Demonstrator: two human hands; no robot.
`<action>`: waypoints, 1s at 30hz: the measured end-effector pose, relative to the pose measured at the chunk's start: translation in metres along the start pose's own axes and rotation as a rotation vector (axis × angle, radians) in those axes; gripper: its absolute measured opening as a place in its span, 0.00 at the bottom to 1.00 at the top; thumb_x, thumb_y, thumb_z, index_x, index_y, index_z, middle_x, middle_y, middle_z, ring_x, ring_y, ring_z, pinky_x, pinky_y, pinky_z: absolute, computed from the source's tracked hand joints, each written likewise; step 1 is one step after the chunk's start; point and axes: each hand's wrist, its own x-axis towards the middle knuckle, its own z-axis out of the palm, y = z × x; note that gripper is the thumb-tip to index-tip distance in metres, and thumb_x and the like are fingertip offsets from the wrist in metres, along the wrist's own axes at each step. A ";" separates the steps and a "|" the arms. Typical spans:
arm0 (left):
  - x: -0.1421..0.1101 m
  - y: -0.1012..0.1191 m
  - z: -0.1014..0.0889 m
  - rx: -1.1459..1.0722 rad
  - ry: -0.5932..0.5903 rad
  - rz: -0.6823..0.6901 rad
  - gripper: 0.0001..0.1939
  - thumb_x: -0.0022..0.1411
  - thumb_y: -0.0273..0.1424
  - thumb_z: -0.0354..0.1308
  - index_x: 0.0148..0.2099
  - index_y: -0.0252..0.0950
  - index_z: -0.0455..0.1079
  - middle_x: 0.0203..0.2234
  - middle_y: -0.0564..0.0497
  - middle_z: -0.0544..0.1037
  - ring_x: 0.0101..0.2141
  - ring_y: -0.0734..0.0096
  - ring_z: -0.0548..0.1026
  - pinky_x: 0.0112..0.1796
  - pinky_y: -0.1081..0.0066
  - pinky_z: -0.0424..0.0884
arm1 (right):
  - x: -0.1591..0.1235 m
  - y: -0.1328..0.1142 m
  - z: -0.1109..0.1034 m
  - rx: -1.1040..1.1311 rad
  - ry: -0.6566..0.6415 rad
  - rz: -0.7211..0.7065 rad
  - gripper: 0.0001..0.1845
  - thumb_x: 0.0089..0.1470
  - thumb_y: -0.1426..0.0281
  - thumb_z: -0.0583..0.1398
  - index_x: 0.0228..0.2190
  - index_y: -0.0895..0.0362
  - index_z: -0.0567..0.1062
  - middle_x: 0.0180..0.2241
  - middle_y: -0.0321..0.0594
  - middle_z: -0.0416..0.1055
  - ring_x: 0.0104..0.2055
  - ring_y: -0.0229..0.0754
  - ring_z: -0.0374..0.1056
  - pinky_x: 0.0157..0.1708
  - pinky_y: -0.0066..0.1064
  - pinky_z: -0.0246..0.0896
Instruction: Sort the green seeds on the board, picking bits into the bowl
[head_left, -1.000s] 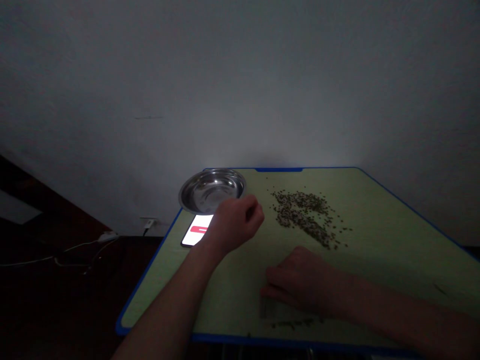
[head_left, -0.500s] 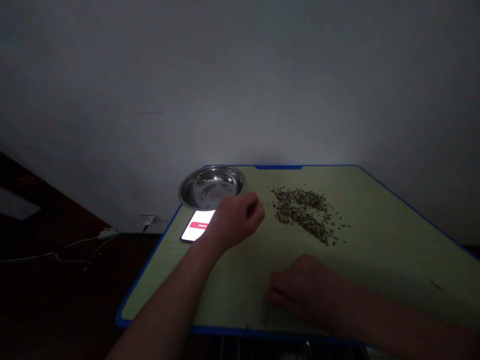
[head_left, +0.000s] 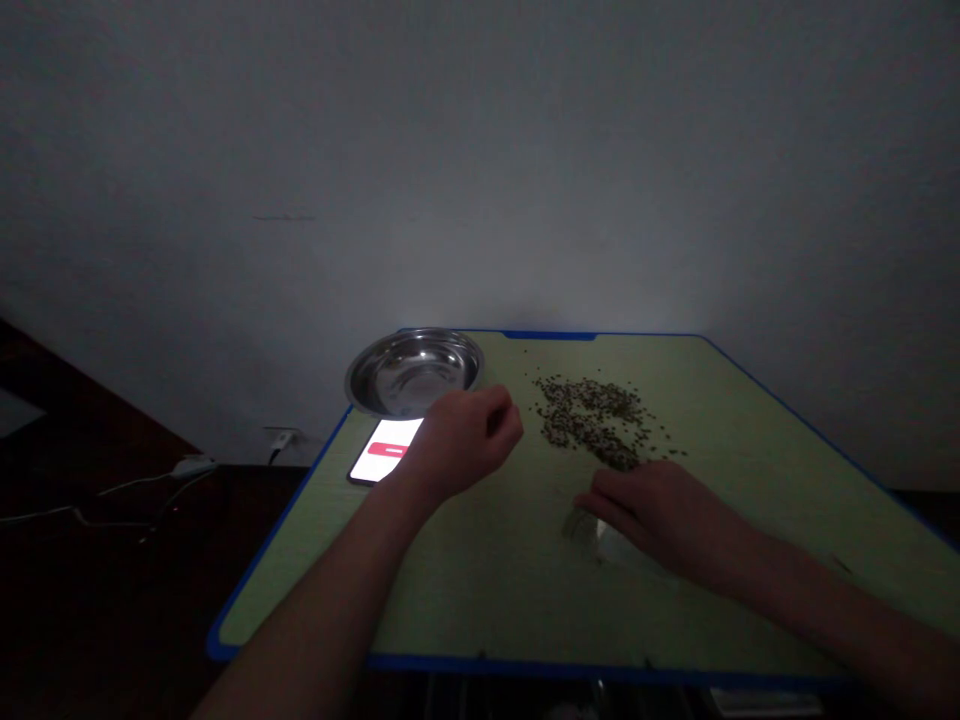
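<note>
My left hand (head_left: 472, 436) is closed, its fingers curled together, just in front of the steel bowl (head_left: 360, 384). Whatever it may hold is hidden. My right hand (head_left: 660, 510) pinches a thin see-through piece that looks like a clear plastic bag (head_left: 609, 540), hanging low over the table and partly covered by the hand. Small dark seeds or grains (head_left: 592, 410) lie scattered in a loose patch just beyond the right hand. The bowl's visible inside shows bare shiny metal.
A phone (head_left: 382, 455) with a lit screen lies in front of the bowl, partly behind my left wrist. The pale green table (head_left: 465, 590) has a blue rim and stands against a grey wall (head_left: 525, 180). Cables (head_left: 150, 485) run on the left near a wall socket.
My right hand has moved forward from the table's front edge toward the seeds, and the clear bag shows more plainly beneath it. The left hand stays nearly still; the view has shifted slightly.
</note>
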 end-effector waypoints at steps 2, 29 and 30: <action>0.000 0.000 0.000 0.000 -0.004 0.002 0.12 0.59 0.29 0.49 0.23 0.35 0.60 0.14 0.59 0.60 0.17 0.80 0.58 0.22 0.73 0.50 | -0.001 0.006 0.004 -0.007 -0.006 0.016 0.25 0.66 0.62 0.47 0.22 0.56 0.72 0.18 0.40 0.74 0.20 0.41 0.70 0.22 0.32 0.45; 0.000 0.002 0.002 -0.011 -0.040 -0.027 0.12 0.59 0.30 0.49 0.23 0.35 0.61 0.15 0.59 0.60 0.18 0.80 0.57 0.23 0.73 0.49 | -0.008 -0.048 0.002 0.106 -0.091 -0.097 0.15 0.58 0.67 0.58 0.21 0.55 0.74 0.17 0.36 0.75 0.18 0.40 0.71 0.19 0.33 0.40; 0.000 0.003 0.002 -0.008 -0.041 -0.028 0.12 0.59 0.30 0.49 0.23 0.35 0.61 0.15 0.59 0.60 0.18 0.80 0.57 0.23 0.73 0.49 | -0.002 -0.048 0.001 0.087 -0.089 -0.117 0.15 0.59 0.67 0.58 0.21 0.55 0.75 0.18 0.36 0.75 0.18 0.40 0.71 0.19 0.33 0.40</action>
